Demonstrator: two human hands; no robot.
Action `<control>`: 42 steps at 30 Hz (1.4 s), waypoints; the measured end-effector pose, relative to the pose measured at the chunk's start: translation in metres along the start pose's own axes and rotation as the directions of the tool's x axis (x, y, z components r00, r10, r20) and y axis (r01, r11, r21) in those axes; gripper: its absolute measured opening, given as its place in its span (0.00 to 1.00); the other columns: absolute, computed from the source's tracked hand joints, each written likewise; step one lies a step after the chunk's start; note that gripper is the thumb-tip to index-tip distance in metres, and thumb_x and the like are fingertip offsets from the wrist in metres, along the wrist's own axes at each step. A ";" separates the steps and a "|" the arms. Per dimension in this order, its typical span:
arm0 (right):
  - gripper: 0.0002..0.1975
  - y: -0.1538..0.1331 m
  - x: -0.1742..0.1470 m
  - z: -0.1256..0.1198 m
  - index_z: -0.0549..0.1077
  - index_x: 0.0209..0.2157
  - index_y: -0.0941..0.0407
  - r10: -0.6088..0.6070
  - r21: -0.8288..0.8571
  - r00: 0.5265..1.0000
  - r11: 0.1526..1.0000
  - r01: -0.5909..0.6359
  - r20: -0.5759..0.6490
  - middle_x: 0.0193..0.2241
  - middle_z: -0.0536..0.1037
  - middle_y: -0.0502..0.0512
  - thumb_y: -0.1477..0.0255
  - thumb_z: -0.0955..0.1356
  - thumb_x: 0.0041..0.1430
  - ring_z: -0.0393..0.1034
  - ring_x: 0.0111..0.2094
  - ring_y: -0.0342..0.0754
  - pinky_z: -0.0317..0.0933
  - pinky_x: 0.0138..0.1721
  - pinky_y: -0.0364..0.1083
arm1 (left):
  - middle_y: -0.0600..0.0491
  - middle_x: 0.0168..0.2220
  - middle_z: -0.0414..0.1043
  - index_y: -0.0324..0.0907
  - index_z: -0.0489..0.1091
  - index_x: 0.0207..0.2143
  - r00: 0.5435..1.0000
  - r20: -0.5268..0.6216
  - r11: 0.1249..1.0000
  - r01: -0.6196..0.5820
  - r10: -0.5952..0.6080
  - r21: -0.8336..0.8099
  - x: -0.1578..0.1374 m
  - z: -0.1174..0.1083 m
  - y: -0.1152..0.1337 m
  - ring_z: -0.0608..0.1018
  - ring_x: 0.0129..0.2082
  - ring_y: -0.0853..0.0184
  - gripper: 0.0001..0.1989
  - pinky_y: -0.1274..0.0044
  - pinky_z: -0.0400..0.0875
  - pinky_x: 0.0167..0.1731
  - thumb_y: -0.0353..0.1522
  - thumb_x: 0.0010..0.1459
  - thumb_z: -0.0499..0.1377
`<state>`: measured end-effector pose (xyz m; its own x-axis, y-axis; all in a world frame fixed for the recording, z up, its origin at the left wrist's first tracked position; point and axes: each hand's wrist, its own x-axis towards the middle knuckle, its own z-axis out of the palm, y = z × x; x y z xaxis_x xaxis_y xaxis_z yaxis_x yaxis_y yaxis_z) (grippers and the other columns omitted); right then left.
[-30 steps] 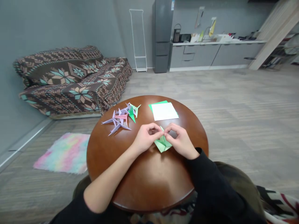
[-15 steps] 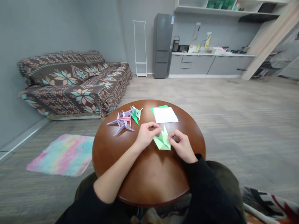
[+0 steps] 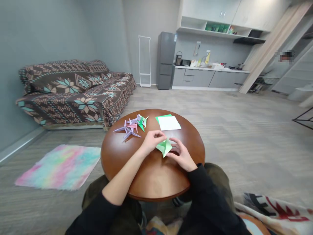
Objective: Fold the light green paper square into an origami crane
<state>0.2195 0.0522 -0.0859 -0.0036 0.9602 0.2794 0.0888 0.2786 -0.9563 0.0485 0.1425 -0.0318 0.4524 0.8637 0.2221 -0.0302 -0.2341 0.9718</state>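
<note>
A partly folded light green origami paper is held just above the round brown table. My left hand pinches its upper left part between thumb and fingers. Around its right corner curves my right hand, thumb low and fingers higher, gripping the edge. Some of the folds are hidden behind the fingers. Beyond my left hand lies a group of folded paper cranes in purple, pink and green. A stack of square paper, white on top with green beneath, rests past my hands.
A patterned sofa stands at the left, with a fluffy pastel rug on the floor before it. A grey fridge and kitchen counter are at the back. A person is far off at right.
The green paper has turned, its upright point no longer showing. My right hand's fingers have spread and moved around its right side. The view has tilted up a little.
</note>
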 end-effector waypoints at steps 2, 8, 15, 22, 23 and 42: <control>0.34 -0.002 -0.008 0.005 0.65 0.59 0.52 -0.026 -0.071 0.999 0.997 0.023 -0.037 0.50 0.76 0.59 0.67 0.77 0.51 0.74 0.44 0.51 0.69 0.46 0.51 | 0.53 0.25 0.75 0.36 0.75 0.27 1.000 0.027 1.000 -0.006 0.006 0.022 -0.011 0.001 0.009 0.73 0.25 0.69 0.10 0.78 0.66 0.28 0.35 0.48 0.67; 0.12 -0.014 -0.036 0.022 0.73 0.32 0.55 -0.042 -0.152 0.998 0.988 0.034 -0.047 0.24 0.73 0.47 0.62 0.74 0.55 0.66 0.24 0.44 0.61 0.28 0.44 | 0.52 0.25 0.76 0.37 0.76 0.28 0.992 0.126 0.987 -0.008 -0.012 0.160 -0.050 -0.003 0.043 0.75 0.25 0.67 0.08 0.77 0.68 0.28 0.34 0.49 0.66; 0.14 -0.014 -0.049 0.029 0.72 0.30 0.55 -0.020 0.041 0.985 0.999 0.027 -0.172 0.27 0.77 0.50 0.60 0.75 0.54 0.71 0.29 0.47 0.66 0.33 0.46 | 0.44 0.58 0.70 0.44 0.68 0.49 0.915 -0.374 0.989 -0.142 0.150 0.049 -0.099 0.000 0.024 0.71 0.60 0.61 0.17 0.68 0.63 0.60 0.38 0.59 0.62; 0.13 -0.011 -0.048 0.025 0.72 0.30 0.55 -0.014 0.068 0.990 0.997 0.024 -0.140 0.25 0.75 0.50 0.62 0.75 0.53 0.70 0.27 0.47 0.64 0.31 0.46 | 0.46 0.49 0.73 0.44 0.61 0.43 0.993 -0.106 0.986 0.041 -0.058 -0.161 -0.125 0.031 -0.010 0.78 0.50 0.62 0.22 0.69 0.71 0.53 0.35 0.51 0.69; 0.13 -0.011 -0.049 0.025 0.72 0.30 0.55 -0.011 0.073 0.992 0.997 0.020 -0.124 0.25 0.75 0.49 0.62 0.75 0.53 0.69 0.27 0.47 0.64 0.31 0.46 | 0.47 0.47 0.74 0.44 0.62 0.43 0.993 -0.104 0.989 0.033 -0.048 -0.146 -0.126 0.032 -0.009 0.78 0.48 0.62 0.21 0.70 0.72 0.51 0.35 0.52 0.68; 0.09 -0.015 -0.050 0.022 0.77 0.32 0.56 0.015 0.086 0.998 0.996 -0.020 0.058 0.28 0.79 0.51 0.64 0.72 0.58 0.72 0.30 0.49 0.65 0.35 0.47 | 0.50 0.41 0.76 0.43 0.66 0.51 0.997 -0.043 0.997 0.059 -0.061 -0.041 -0.128 0.034 -0.010 0.80 0.41 0.64 0.23 0.74 0.74 0.44 0.34 0.54 0.67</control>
<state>0.1966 0.0010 -0.0877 -0.0597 0.9640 0.2593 0.0029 0.2599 -0.9656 0.0217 0.0192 -0.0730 0.4144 0.8949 0.1655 -0.0401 -0.1637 0.9857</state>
